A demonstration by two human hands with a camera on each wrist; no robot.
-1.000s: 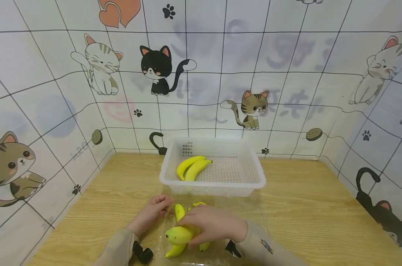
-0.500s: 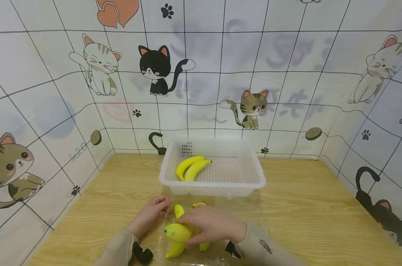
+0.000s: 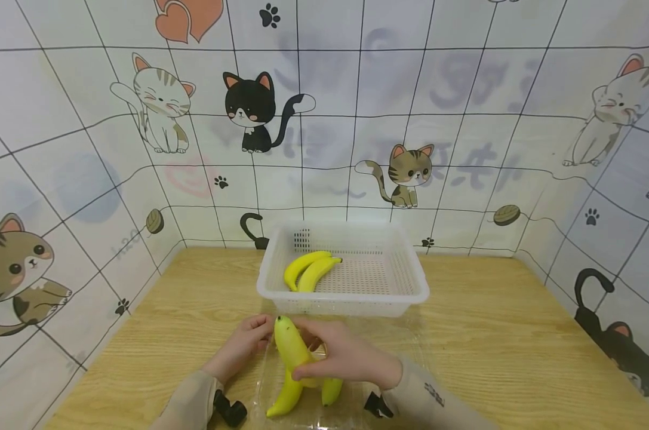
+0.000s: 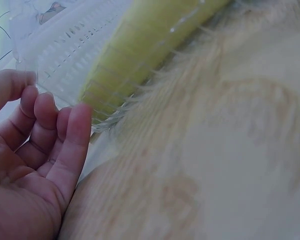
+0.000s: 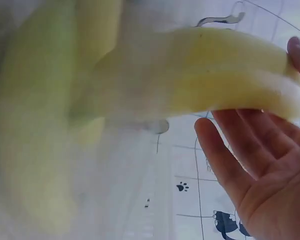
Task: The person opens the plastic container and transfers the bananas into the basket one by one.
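Observation:
My right hand (image 3: 353, 358) grips a yellow banana (image 3: 289, 346), thumb on the near side and fingers on the far side. The banana tilts up with its dark-tipped end toward the basket. Beneath it, more bananas (image 3: 283, 401) lie in a clear plastic box (image 3: 258, 388); my hand partly hides them. In the right wrist view, the held banana (image 5: 210, 75) stretches between thumb and fingertips, while others blur at left. My left hand (image 3: 248, 335) pinches the box's far left corner. The left wrist view shows its curled fingertips (image 4: 45, 107) at the clear edge, a banana behind the plastic.
A white perforated basket (image 3: 351, 306) stands behind the box, two bananas (image 3: 319, 275) on its left side. Cat-patterned sheeting (image 3: 335, 143) backs the wooden table (image 3: 480, 334) and rises along both sides. A black wrist camera (image 3: 230, 411) sits on the left sleeve.
My right hand has raised the banana and turned it from pointing left to pointing up and away, out over the others in the box. The left hand stays at the box corner.

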